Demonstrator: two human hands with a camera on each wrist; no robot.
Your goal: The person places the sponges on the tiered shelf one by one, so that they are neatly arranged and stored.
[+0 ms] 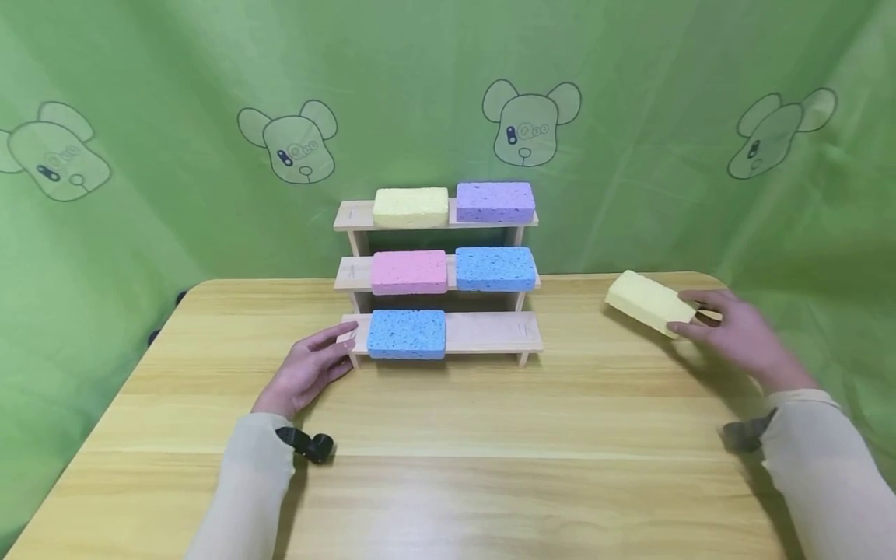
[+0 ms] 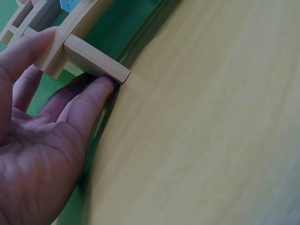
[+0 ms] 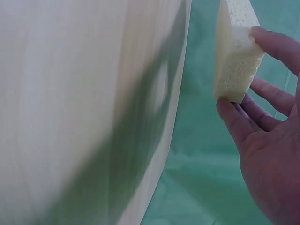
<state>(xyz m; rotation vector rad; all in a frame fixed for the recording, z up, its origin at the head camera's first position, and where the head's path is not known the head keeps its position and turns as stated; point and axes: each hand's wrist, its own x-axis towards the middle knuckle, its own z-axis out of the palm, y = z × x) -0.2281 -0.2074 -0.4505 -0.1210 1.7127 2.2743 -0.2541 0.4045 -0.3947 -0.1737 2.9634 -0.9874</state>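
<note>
A three-tier wooden display rack (image 1: 490, 330) stands at the table's far side. My left hand (image 1: 318, 365) holds the left end of its lowest tier; in the left wrist view, fingers touch the tier's end and the side of its support leg (image 2: 96, 58). On the right, my right hand (image 1: 742, 330) pinches one end of a pale yellow sponge (image 1: 647, 301), lifted off the table and tilted. The right wrist view shows thumb and fingers on opposite edges of that sponge (image 3: 236, 56). A blue sponge (image 1: 406, 334) lies on the lowest tier, near my left hand.
The middle tier bears a pink sponge (image 1: 409, 272) and a blue sponge (image 1: 494, 269). On the top tier are a yellow sponge (image 1: 410, 208) and a purple sponge (image 1: 495, 202). A green curtain (image 1: 420, 93) hangs behind the wooden table (image 1: 490, 498).
</note>
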